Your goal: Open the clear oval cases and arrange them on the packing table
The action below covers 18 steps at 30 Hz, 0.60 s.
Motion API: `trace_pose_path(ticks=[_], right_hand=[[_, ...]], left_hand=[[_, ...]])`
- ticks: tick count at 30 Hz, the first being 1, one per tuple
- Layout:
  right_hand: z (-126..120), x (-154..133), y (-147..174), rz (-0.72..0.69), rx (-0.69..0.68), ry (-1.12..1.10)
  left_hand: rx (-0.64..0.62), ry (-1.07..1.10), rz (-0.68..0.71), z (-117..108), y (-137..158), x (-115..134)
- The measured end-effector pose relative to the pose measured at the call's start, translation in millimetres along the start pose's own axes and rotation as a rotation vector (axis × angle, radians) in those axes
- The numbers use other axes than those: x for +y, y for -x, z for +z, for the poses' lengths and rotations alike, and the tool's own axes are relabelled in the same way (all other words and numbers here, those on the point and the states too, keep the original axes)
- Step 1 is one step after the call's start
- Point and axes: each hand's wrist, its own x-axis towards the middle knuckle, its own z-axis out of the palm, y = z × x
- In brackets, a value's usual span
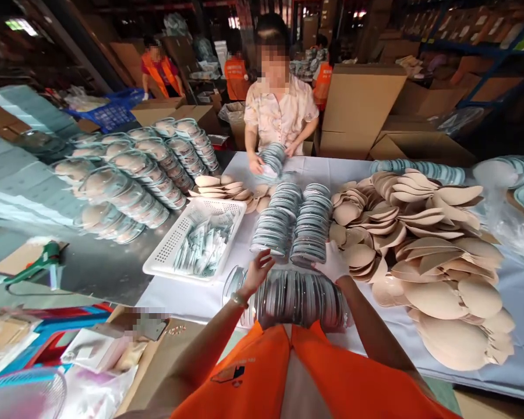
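Note:
Bare and with its fingers spread, my left hand [258,271] is at the near end of the left stack of round clear plastic cases [269,234]. My right hand [334,265], in a white glove, lies against the near right corner of the right stack of cases [311,224]; its fingers are stretched out along the bottom edge. I cannot make out a firm grip there. Right in front of my body a row of cases [294,298] stands on edge across the table, below both hands.
A white basket [159,259] of small packets sits left. Piles of beige moulded cups [436,291] cover the right side. Filled cases [117,186] are stacked back left, near a green tool [41,262]. Across the table, a person [282,110] holds cases [271,160].

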Motion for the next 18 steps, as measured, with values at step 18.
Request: trace_pose_path(ticks=[18], right_hand=[[29.2,61.7,122.4,0.439,0.145,-0.305]], left_hand=[[-0.605,-0.772,0.49,96.5,56.0,48.5]])
